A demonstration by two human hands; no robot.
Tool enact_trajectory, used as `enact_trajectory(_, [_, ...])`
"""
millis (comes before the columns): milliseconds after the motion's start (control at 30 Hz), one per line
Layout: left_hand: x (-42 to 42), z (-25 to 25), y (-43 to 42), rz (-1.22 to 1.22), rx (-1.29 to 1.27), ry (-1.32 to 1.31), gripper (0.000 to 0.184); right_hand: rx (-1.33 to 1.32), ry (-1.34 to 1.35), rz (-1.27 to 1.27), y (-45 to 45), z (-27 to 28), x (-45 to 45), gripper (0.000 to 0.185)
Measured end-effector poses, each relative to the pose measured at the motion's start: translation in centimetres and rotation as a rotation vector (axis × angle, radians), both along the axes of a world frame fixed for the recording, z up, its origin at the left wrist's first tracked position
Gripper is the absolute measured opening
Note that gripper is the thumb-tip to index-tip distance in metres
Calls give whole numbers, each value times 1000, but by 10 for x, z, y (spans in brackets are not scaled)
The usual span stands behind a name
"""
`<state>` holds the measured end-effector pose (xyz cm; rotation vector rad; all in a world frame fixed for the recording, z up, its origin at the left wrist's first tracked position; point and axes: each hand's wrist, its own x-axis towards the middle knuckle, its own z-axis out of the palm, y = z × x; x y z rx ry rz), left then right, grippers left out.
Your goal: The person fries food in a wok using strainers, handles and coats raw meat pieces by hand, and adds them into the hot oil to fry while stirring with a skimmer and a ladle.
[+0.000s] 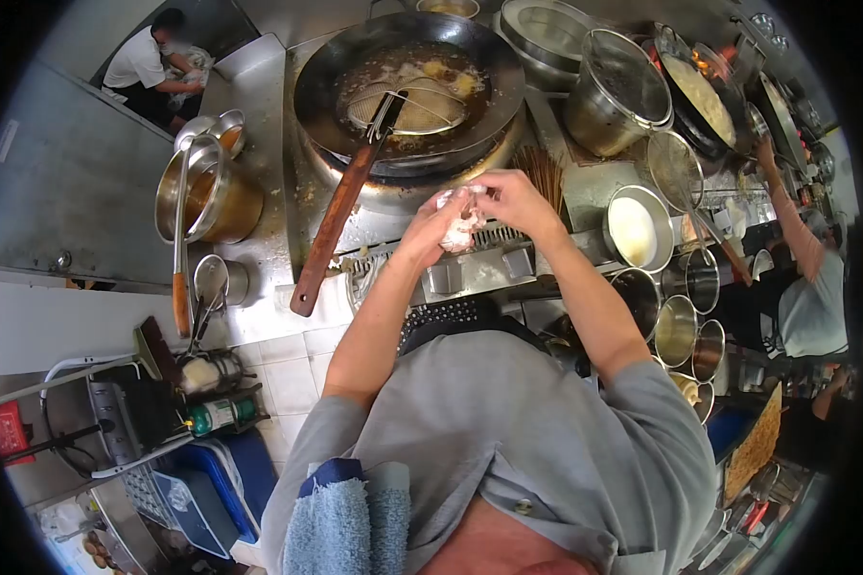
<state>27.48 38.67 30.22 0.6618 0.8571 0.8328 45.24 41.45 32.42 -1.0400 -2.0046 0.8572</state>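
The person's two arms (379,326) stretched forward and leaned in toward each other. The left hand (428,233) curled around a pale lump (459,234) (too blurry to name). The right hand (516,202) bent in beside it, its fingers pinching the lump's top, so both hands were together. The lump was over the front of the table (276,196), near the big black wok (318,96).

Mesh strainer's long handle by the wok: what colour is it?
Reddish-brown handle, best seen in the head view.
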Motion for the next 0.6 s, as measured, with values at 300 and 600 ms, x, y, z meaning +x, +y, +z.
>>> enact_trajectory(300, [5, -3, 8, 18, 40, -22, 34, -522, 568, -91, 6, -39, 15, 25])
enact_trajectory(600, [1, -9, 10, -9, -20, -85, 37, -226, -25, 84, 18, 14, 18, 21])
